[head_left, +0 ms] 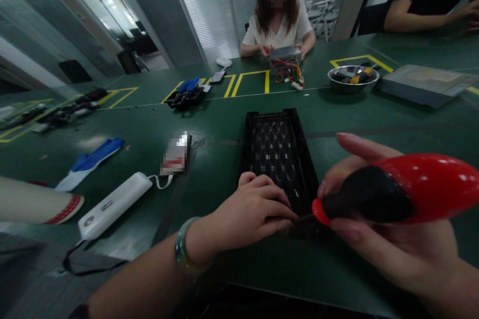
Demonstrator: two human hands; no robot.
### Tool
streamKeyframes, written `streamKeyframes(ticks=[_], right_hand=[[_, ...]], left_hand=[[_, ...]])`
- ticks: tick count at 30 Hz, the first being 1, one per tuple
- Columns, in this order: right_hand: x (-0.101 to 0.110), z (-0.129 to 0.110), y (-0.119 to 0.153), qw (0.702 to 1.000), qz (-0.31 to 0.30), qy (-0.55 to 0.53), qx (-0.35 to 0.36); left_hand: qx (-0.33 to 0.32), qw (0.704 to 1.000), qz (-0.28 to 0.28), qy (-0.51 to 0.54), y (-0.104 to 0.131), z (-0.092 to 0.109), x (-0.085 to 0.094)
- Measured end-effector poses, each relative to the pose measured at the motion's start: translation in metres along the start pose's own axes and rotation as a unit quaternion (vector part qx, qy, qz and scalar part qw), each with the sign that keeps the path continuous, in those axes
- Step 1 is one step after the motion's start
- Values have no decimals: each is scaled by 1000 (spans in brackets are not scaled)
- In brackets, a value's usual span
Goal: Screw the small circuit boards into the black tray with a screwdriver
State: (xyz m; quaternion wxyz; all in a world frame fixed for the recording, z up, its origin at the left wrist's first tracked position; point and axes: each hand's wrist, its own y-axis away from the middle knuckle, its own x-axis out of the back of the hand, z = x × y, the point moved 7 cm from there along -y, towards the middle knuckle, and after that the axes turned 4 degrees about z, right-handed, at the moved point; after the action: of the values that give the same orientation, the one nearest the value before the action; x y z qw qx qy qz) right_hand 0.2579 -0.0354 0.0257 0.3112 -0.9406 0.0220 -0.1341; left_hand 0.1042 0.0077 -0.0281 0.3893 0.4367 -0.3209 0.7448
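A black rectangular tray-like part (275, 152) with a patterned inner surface lies on the green table in front of me. My left hand (260, 207) rests over its near end, fingers bent and close together; what they grip, if anything, is hidden. On the right, my right hand (396, 239) holds a screwdriver (430, 187) with a red and black handle. Its thin shaft points left toward my left fingertips, at the near right corner of the black part. The tip is hidden there.
A white power bank (114, 204) is cabled to a phone (175, 153) on the left, near a blue-and-white glove (92, 159). Beyond are a metal bowl (354, 84) of tools, a grey panel (426, 82), and a person (279, 27) holding a wired metal box (285, 60).
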Motion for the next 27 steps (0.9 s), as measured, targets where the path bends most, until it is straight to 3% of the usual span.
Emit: streamKeyframes(ticks=[9,17,22,25,27], right_hand=[[-4,1,1,999,-34,-37,-2],[0,-1,-3,999,-24,35,20],[5,6,6,999,17,42,-6],[6,3,9,999,40,-22,-23],[12,2,7,991,96,-86,-48]], left_hand=[[0,1000,-3,-8,0,-1,-2],[3,1000,2,1,0,0,0],[-4,1000,6,-5,0,-1,-1],[-4,1000,2,-12,1,-1,-3],[-5,1000,0,-9,1,-1,-3]])
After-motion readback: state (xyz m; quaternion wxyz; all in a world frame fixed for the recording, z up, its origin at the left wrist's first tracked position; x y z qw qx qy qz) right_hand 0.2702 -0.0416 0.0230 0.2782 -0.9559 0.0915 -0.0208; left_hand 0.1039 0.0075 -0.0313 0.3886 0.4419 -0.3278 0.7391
